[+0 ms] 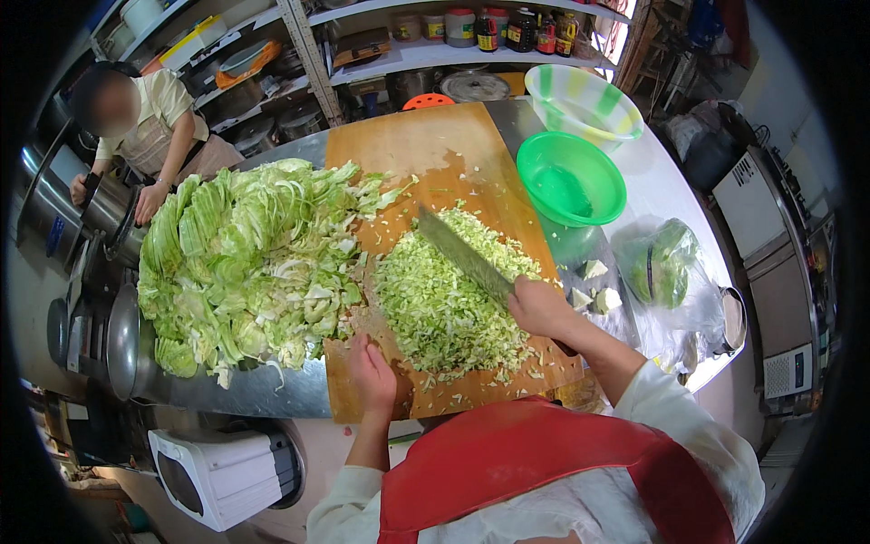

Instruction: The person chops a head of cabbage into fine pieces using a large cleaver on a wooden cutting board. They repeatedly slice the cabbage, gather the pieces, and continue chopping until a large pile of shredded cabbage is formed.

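My right hand [540, 307] grips the handle of a long-bladed kitchen knife [465, 257]. Its blade slants up and left over a mound of finely chopped cabbage [445, 306]. Under the mound is a wooden cutting board [414, 139]. By the board's near left edge is my left hand [372, 377], fingers curled. A blurred greyish patch shows just above it; whether the hand holds anything there cannot be made out. Left of the board rises a large heap of sliced cabbage [251, 258], some of it lapping onto the board.
Right of the board stand a green plastic basin [571, 180] and a striped basin [584, 105]. Cabbage core chunks [601, 292] and a bagged cabbage [659, 265] lie on the metal table [285, 394]. At the far left, a person [156, 129] handles a metal pot [112, 204].
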A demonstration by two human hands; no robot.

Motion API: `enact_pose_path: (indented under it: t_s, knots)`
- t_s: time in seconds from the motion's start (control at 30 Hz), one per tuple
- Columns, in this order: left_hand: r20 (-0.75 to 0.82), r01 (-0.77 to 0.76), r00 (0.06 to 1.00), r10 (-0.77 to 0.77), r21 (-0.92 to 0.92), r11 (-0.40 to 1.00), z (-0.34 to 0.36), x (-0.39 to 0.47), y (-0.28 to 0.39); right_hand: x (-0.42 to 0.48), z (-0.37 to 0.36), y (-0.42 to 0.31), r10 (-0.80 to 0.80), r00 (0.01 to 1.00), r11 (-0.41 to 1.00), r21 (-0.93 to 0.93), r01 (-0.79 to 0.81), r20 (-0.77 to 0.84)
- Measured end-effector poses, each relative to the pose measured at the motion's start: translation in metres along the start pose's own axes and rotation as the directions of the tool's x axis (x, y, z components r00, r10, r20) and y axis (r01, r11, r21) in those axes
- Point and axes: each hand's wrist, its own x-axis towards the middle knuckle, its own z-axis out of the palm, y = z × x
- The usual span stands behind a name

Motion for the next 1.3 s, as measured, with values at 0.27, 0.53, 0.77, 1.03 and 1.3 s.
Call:
enact_pose_path:
  t_s: [0.27,0.53,0.77,1.03,1.3]
  knots:
    - [0.046,0.078,0.996,-0.071,-0.175,0.981,0.054,0.080,-0.017,0.016,-0.044,0.009,-0.094,0.994,0.994,0.046,0.096,-0.052]
    - [0.318,0.231,0.939,-0.134,-0.288,0.929,0.101,0.145,-0.030,0.116,-0.039,0.069,0.066,0.941,0.973,-0.190,-0.135,-0.332]
    - [0.349,0.034,0.936,0.057,-0.249,0.968,0.120,0.167,0.002,0.124,-0.033,0.051,-0.185,0.981,0.923,-0.353,0.151,-0.064]
    - [0.454,0.227,0.890,-0.036,-0.374,0.899,0.083,0.140,0.044,0.065,-0.046,0.029,-0.317,0.948,0.903,-0.299,0.310,0.026]
    - [0.352,-0.179,0.854,0.384,-0.493,0.851,0.019,0.093,0.079,0.006,-0.049,-0.006,-0.280,0.918,0.959,-0.115,0.257,-0.280]
